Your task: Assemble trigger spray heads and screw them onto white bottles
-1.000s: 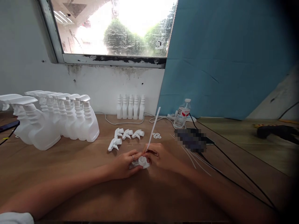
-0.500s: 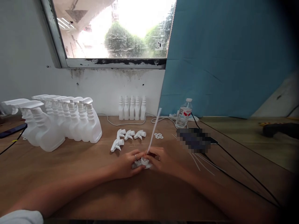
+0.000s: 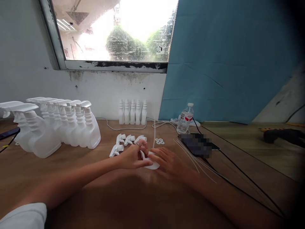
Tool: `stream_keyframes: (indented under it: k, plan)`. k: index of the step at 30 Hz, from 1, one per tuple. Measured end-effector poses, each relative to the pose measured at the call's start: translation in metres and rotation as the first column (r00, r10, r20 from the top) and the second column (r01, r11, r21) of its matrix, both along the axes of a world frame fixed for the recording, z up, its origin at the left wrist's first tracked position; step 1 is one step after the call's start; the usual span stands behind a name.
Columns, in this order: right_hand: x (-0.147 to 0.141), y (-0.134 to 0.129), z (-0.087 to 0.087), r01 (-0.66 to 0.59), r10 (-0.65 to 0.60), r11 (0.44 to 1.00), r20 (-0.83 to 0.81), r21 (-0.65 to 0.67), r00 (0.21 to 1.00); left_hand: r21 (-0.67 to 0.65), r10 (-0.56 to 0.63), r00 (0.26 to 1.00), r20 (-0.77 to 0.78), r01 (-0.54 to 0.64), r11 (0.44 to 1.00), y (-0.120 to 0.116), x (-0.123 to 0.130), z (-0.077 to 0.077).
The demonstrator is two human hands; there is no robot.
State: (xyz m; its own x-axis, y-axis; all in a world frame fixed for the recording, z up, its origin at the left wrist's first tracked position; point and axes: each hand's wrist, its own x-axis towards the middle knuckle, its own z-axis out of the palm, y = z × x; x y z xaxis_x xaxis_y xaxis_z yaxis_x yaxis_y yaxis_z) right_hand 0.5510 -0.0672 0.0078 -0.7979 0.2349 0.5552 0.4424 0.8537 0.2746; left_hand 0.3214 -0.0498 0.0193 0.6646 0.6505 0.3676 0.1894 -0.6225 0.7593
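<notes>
Between my two hands is a white spray trigger head, partly covered by fingers. A thin clear dip tube points away from it toward the wall. My left hand, with a ring on one finger, is closed on the left side of the head, its thumb along the near side. From the right, my right hand grips the head with its fingers laid over the top. Just beyond my left hand lie several loose spray trigger heads. Small white washers rest past my right hand.
White spray bottles with heads stand in rows at left; several slim white bottles line the wall. Right are a water bottle, a dark phone, loose tubes and black cables. Another phone lies far left.
The spray head has turned in my hands, and its tube now leans more upright and away. My left fingers have lifted and curled; my right fingers have spread over the head. The view shifted slightly.
</notes>
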Motion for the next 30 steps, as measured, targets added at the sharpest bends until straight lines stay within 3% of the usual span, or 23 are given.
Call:
stream_keyframes:
  k: [2,4,5,6,7,12,15,19,23,27,30]
  plan:
    - [0.007,0.005,-0.001,0.05,-0.048,0.997,-0.038,0.054,0.998,0.067,-0.053,0.999,0.006,0.052,0.996,0.019,0.005,0.011]
    - [0.017,0.008,0.001,0.119,-0.114,0.992,-0.096,0.043,0.989,0.152,0.106,0.991,0.078,-0.117,0.981,0.052,0.005,0.02]
    - [0.022,0.009,0.004,0.152,-0.148,0.988,-0.13,0.024,0.98,0.202,0.268,0.954,0.132,-0.291,0.935,0.073,0.003,0.024]
    - [0.026,0.01,0.007,0.177,-0.173,0.984,-0.165,0.01,0.971,0.229,0.465,0.866,0.184,-0.498,0.837,0.095,0.0,0.028]
    - [0.031,0.01,0.01,0.192,-0.187,0.981,-0.196,0.005,0.963,0.223,0.56,0.799,0.219,-0.599,0.769,0.117,-0.006,0.03]
    - [0.044,0.01,0.021,0.247,-0.225,0.968,-0.283,0.046,0.932,0.096,0.833,0.486,0.264,-0.873,0.479,0.207,-0.046,0.03]
    - [0.048,0.009,0.023,0.267,-0.244,0.963,-0.299,0.04,0.923,0.028,0.905,0.37,0.207,-0.927,0.373,0.238,-0.059,0.02]
    - [0.051,0.007,0.022,0.275,-0.273,0.961,-0.326,-0.042,0.905,-0.044,0.946,0.309,0.099,-0.948,0.314,0.266,-0.057,0.009]
    - [0.049,0.008,0.02,0.258,-0.284,0.959,-0.362,-0.12,0.888,-0.055,0.946,0.325,0.023,-0.944,0.325,0.277,-0.053,0.004]
    - [0.045,0.006,0.021,0.2,-0.247,0.967,-0.399,-0.158,0.883,-0.002,0.948,0.318,0.023,-0.948,0.318,0.267,-0.059,0.002]
    - [0.045,-0.001,0.027,0.096,-0.243,0.953,-0.537,-0.286,0.808,0.088,0.95,0.299,0.091,-0.952,0.292,0.248,-0.065,0.004]
